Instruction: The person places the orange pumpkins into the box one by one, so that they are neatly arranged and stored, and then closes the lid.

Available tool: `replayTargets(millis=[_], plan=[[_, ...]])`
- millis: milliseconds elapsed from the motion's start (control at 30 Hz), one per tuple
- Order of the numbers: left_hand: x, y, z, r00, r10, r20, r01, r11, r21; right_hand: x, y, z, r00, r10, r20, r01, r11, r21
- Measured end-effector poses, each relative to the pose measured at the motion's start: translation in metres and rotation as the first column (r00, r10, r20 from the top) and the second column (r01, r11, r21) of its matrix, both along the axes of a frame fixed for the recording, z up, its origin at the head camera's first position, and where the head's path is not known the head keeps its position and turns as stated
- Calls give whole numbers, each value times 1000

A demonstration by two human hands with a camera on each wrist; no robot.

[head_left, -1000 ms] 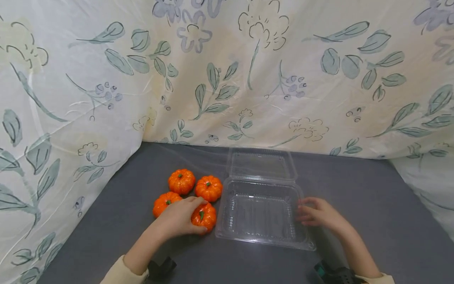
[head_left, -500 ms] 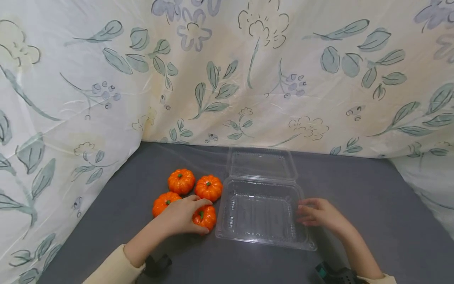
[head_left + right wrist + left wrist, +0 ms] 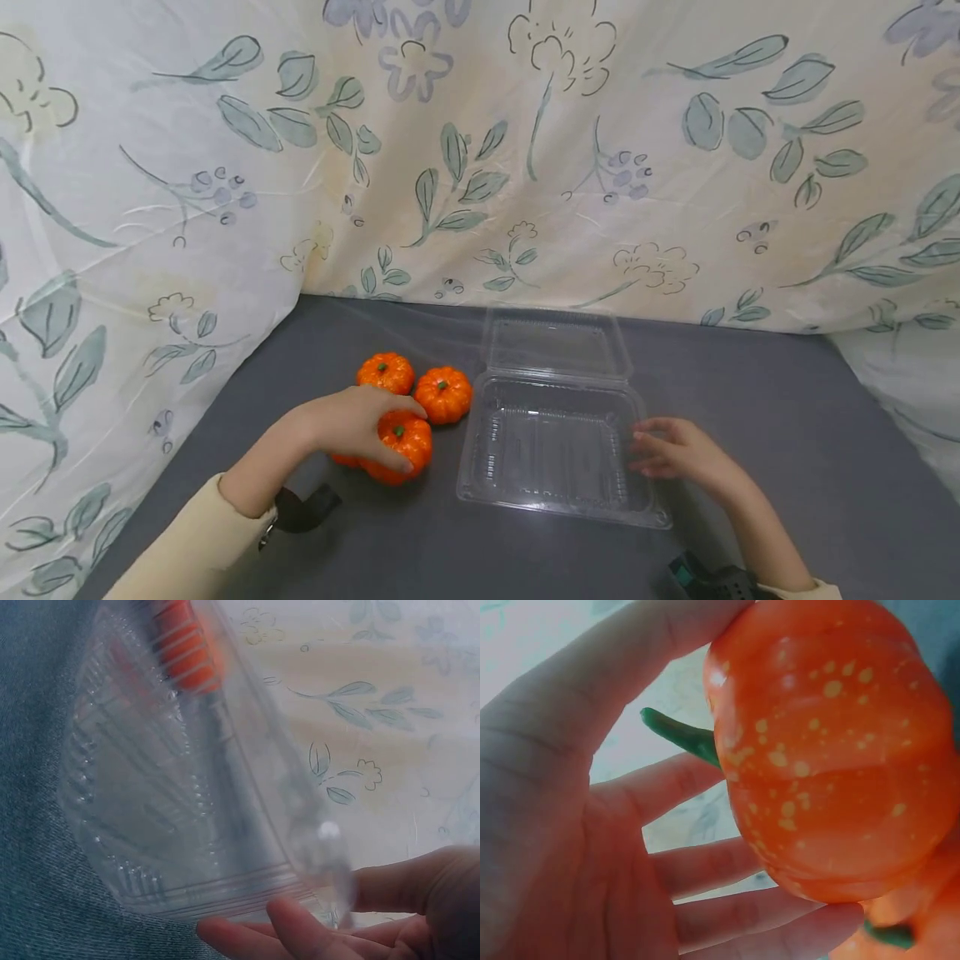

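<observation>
My left hand (image 3: 352,425) holds a small orange toy pumpkin (image 3: 405,442) with a green stem, thumb on its near side and fingers around its far side. In the left wrist view the speckled pumpkin (image 3: 832,757) fills the gap between thumb and fingers. Another pumpkin (image 3: 345,459) is mostly hidden beneath and behind that hand. Two more pumpkins, one at the back left (image 3: 386,372) and one beside it (image 3: 444,395), sit on the table. My right hand (image 3: 678,454) pinches the right rim of a clear plastic clamshell container (image 3: 555,458), thumb and fingers on either side.
The container's clear lid (image 3: 555,343) lies open behind the base, towards the cloth. Dark grey fabric covers the table (image 3: 757,400). A flower-print curtain (image 3: 465,167) hangs along the back and left side.
My left hand has drawn the nearest pumpkin leftward, away from the container, overlapping the left pumpkin in the head view. The right hand and the container have stayed in place.
</observation>
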State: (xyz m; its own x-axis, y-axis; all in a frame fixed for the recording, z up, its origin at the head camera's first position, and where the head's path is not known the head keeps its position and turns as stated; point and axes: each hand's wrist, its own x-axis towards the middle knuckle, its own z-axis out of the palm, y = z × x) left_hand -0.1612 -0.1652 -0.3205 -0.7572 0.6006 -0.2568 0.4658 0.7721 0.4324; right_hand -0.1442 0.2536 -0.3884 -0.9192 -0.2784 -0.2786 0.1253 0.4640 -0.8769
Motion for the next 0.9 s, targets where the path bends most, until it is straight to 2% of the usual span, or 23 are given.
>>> replayTargets(millis=[133, 400, 533, 700, 900], plan=[[0, -4, 10, 999, 30, -12, -30, 999, -15, 1, 0, 1, 1000, -2, 3, 2, 1000, -1], [0, -1, 11, 999, 44, -27, -45, 999, -21, 1, 0, 2, 1000, -16, 3, 16, 1000, 2], [-1, 8, 12, 999, 20, -37, -21, 1000, -14, 2, 0, 1, 1000, -28, 1, 28, 1000, 8], [-4, 23, 13, 996, -49, -77, 50, 999, 14, 2, 0, 0, 999, -30, -15, 31, 999, 20], [-9, 45, 19, 991, -76, -109, 78, 997, 14, 3, 0, 1, 999, -17, -42, 19, 999, 41]])
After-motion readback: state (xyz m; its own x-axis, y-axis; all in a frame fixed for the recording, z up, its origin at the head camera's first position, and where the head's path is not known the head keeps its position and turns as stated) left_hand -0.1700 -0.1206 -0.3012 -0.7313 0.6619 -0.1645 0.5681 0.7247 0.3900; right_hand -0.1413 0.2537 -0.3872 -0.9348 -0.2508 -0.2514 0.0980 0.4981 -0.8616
